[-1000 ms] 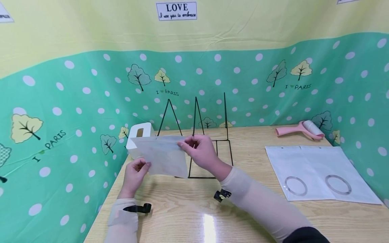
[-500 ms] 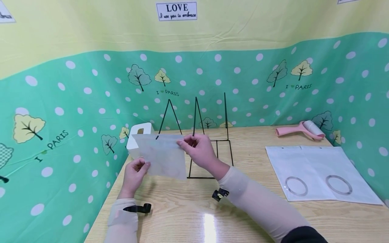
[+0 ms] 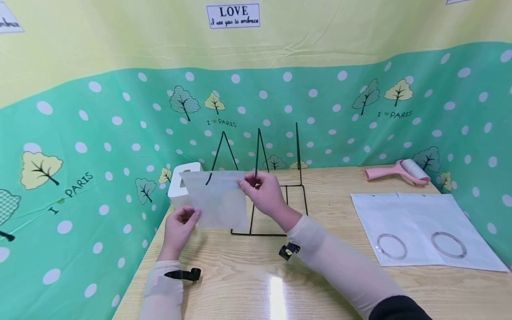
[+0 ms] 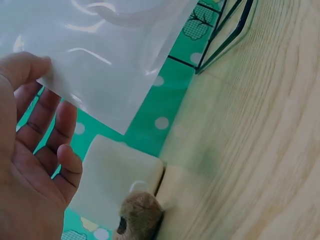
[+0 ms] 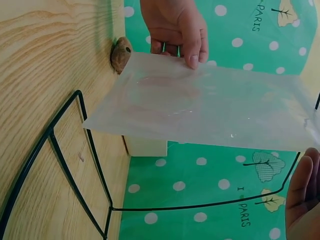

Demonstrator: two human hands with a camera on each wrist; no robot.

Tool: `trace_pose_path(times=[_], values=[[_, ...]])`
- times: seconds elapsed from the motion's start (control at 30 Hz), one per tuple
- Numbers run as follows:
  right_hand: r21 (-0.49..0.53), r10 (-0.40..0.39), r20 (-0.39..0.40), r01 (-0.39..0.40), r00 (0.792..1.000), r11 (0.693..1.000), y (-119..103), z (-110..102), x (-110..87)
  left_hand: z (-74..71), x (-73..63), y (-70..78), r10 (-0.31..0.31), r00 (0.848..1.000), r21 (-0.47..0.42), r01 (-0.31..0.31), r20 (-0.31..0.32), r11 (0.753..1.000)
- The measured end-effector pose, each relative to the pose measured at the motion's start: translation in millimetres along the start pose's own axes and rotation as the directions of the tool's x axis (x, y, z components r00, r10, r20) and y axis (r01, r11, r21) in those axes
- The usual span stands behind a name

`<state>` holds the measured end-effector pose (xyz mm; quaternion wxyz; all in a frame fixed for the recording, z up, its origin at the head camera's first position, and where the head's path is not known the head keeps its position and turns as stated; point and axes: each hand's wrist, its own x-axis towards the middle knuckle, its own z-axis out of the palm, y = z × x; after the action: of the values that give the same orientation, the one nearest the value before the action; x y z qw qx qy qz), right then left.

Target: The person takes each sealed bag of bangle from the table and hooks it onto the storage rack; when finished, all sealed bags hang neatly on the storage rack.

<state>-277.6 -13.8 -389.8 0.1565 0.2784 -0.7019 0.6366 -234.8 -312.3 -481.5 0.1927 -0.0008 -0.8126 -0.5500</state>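
A: What is the room looking like?

B: A pale, grained wooden table (image 3: 236,289) is stretching before a green, dotted cloth (image 3: 316,106). A black wire rack (image 3: 268,235) is standing near a white box (image 3: 173,183).

A: Which way is the translucent sheet (image 3: 220,202) facing?

B: It's sitting above the table, before the rack, its broad face pointing toward the head camera, its top edge running left to right. It's looking nearly square, so I'm not making out a long axis.

A: And the grip?

B: The left hand (image 3: 176,233) is pinching its lower left edge; the right hand (image 3: 267,195) is pinching its upper right corner.

A: Texture?

B: It's gleaming, thin and smooth, a faint rounded shape showing in it.
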Motion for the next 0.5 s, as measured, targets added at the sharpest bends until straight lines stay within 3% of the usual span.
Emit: trace_pose_path(times=[0.17, 0.5], values=[[-0.012, -0.010, -0.025, 0.009, 1.000, 1.000, 3.8, 0.5, 5.5, 0.9, 4.9, 6.2, -0.001, 1.000, 0.021, 0.001, -0.017, 1.000], [-0.027, 0.017, -0.050, -0.019, 0.999, 0.999, 11.7, 3.7, 14.4, -3.6, 21.8, 13.9, 0.080, 0.995, 0.063, -0.077, -0.053, 0.995]])
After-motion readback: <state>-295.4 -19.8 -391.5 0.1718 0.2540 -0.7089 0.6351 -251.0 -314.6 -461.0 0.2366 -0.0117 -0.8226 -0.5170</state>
